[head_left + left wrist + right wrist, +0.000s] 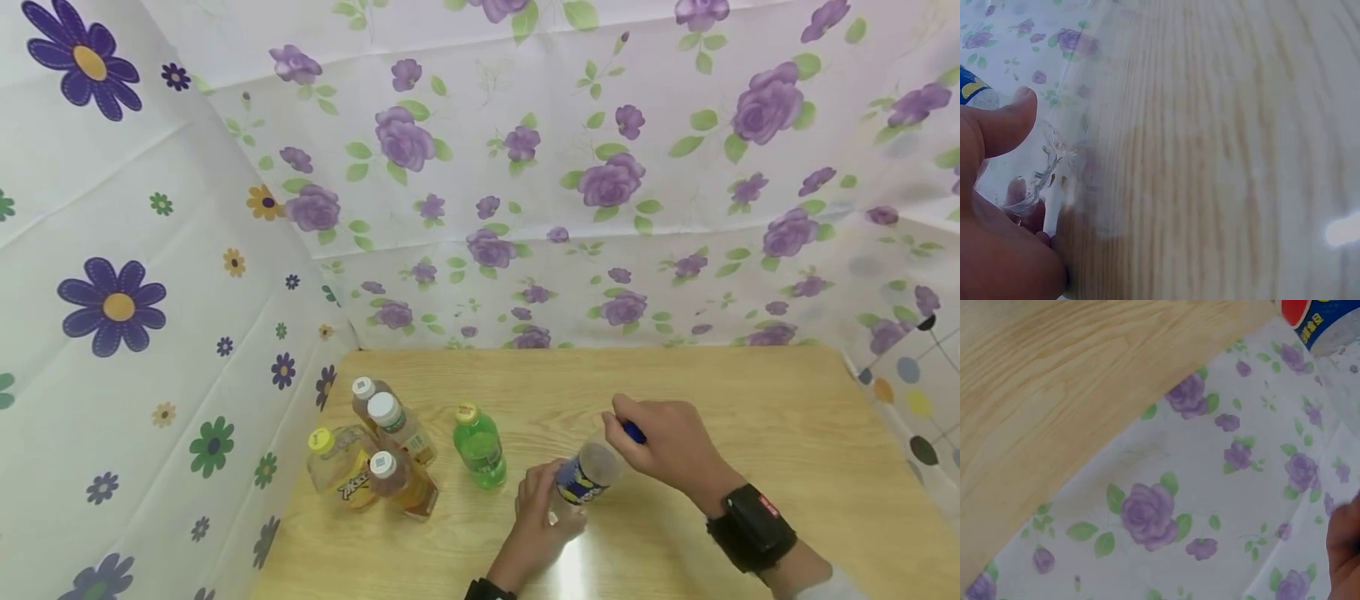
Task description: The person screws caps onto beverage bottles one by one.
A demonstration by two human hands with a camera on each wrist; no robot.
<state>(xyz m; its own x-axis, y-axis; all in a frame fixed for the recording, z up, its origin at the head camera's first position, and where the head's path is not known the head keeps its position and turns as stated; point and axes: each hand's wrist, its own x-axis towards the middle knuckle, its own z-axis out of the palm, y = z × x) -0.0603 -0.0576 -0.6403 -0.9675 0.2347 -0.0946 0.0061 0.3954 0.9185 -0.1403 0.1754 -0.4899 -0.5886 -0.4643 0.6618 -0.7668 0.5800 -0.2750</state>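
A clear plastic bottle with a blue and yellow label leans over the table, its top tilted to the right. My left hand grips it low down, and in the left wrist view the thumb lies across the clear lower part near the base. At the top end, my right hand holds the blue cap between curled fingers and thumb. The right wrist view catches only a corner of the label and part of the right hand.
A green bottle with a yellow cap stands left of the hands. Farther left are a yellow-capped bottle and several white-capped bottles, grouped together. Flowered cloth hangs behind and beside the wooden table.
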